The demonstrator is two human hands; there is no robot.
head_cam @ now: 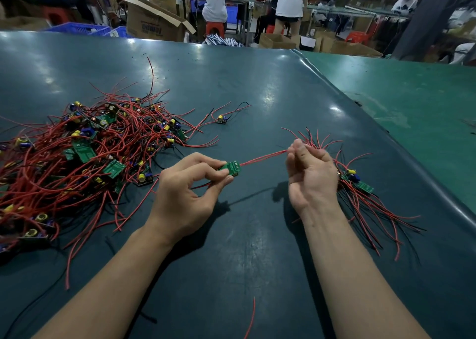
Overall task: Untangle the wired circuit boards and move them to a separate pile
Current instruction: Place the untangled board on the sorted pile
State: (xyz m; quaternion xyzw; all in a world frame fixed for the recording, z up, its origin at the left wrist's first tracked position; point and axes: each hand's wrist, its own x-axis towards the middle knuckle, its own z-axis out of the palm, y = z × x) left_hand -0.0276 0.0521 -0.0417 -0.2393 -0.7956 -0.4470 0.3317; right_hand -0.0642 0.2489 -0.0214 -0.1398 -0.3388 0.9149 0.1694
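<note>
Your dark green table [231, 248] carries the big tangled pile [77, 158] of boards and red wires at 9 o'clock, and a smaller pile [360, 191] at 3 o'clock. Your left hand [185, 191] pinches 1 small green board [231, 169] at centre; its red wires [262, 157] stretch toward 2 o'clock into your right hand [309, 173], fingers curled around them.

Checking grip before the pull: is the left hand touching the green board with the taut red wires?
Touching. The head view shows the left hand pinching the green board between thumb and fingertips.
</note>
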